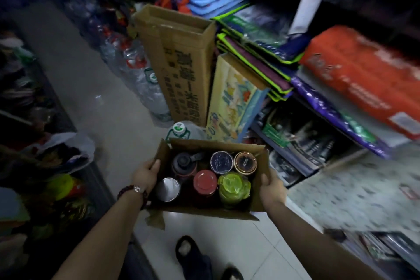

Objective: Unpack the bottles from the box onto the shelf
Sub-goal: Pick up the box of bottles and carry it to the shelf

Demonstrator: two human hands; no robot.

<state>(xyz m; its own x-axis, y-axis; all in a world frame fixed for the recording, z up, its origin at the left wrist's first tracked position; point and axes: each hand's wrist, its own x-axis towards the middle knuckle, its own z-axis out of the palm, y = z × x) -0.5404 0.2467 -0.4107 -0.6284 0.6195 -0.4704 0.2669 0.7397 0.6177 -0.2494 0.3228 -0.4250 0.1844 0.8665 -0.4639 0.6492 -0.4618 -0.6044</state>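
I hold an open cardboard box (211, 210) in front of me above the floor. My left hand (145, 174) grips its left wall and my right hand (271, 188) grips its right wall. Several bottles stand upright inside, seen from the top: a dark one with a black cap (184, 162), a silver-lidded one (168, 188), a red-lidded one (205, 180), a green-lidded one (234, 185), a blue-lidded one (221, 161) and a copper-rimmed one (245, 162). The shelf (354, 191) with a speckled surface lies to the right of the box.
A tall cardboard carton (179, 63) and a colourful flat box (231, 100) stand ahead beside large water bottles (150, 88). The shelves on the right hold folded bags (256, 57) and a red package (363, 75). Goods crowd the left side. My slippered foot (188, 254) stands on the tiled aisle.
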